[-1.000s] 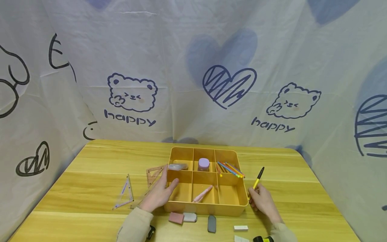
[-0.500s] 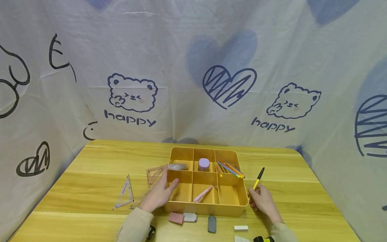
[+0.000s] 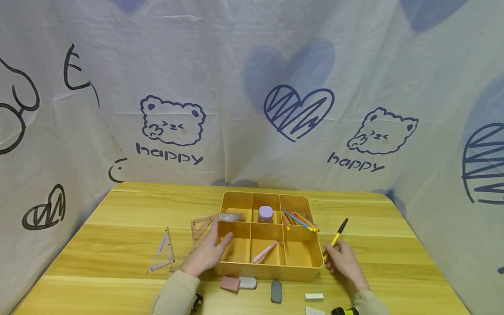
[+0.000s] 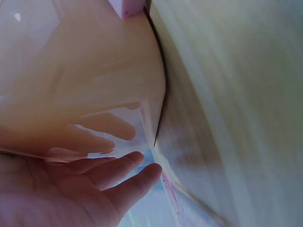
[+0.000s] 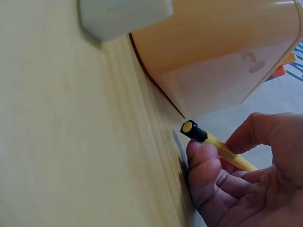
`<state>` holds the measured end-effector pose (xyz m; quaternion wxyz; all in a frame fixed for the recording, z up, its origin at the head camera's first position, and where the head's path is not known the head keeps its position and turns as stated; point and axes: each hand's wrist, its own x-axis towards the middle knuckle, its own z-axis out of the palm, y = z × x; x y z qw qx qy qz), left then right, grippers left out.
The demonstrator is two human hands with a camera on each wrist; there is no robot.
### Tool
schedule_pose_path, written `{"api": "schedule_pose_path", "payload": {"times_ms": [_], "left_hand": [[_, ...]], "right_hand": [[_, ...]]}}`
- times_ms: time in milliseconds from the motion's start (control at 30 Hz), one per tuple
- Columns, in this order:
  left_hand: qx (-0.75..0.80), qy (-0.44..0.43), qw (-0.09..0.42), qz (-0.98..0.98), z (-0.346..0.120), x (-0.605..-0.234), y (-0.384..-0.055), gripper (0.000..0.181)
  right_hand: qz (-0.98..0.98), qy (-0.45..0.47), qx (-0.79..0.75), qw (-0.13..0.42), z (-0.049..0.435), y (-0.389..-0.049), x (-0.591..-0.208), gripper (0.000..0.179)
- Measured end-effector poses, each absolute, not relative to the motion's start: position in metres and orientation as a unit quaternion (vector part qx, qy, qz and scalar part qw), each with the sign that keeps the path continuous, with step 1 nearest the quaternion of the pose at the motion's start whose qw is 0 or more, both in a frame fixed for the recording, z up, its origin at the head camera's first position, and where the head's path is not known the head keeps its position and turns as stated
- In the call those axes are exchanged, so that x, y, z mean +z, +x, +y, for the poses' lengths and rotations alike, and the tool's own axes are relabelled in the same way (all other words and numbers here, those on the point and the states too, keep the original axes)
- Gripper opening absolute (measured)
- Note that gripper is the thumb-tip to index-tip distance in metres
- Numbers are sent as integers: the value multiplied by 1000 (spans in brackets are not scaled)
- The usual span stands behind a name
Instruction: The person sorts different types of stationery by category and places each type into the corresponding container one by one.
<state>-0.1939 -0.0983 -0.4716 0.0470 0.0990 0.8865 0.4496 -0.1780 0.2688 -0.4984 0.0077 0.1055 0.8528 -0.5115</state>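
Observation:
A yellow divided organizer box (image 3: 275, 273) stands on the table. My left hand (image 3: 206, 253) holds its left wall, thumb over the rim and the other fingers outside; the left wrist view shows those fingers (image 4: 137, 184) fairly straight beside the glossy wall. My right hand (image 3: 343, 260), just right of the box, pinches a yellow pen with black ends (image 3: 337, 236), tilted up and away. Inside the box are colored pens (image 3: 299, 220), a purple-lidded container (image 3: 265, 213), a pink pen (image 3: 264, 252) and a clear-and-grey item (image 3: 232, 217).
Pink (image 3: 230, 284), white (image 3: 247, 283) and grey (image 3: 276, 292) erasers lie before the box, with white blocks (image 3: 313, 297) farther right. A clear set square (image 3: 162, 253) and an orange-tinted one (image 3: 201, 228) lie left. Printed cloth (image 3: 236, 166) hangs behind the table.
My right hand and the pen have shifted very slightly to the right. My left hand and the box stay where they were.

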Motion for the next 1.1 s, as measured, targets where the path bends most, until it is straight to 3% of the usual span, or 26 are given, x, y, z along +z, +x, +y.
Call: {"api": "schedule_pose_path", "payload": {"times_ms": [233, 533, 867, 1100], "left_hand": [[454, 103, 46, 884, -97, -474, -195, 78], [459, 100, 45, 882, -97, -474, -197, 78], [456, 100, 46, 883, -97, -474, -197, 79], [455, 97, 50, 884, -97, -474, -196, 79]], "right_hand": [[820, 122, -558, -28, 270, -178, -494, 17], [761, 120, -599, -217, 265, -177, -484, 13], [684, -33, -632, -363, 260, -175, -486, 12], [628, -183, -661, -368, 258, -177, -486, 17]]}}
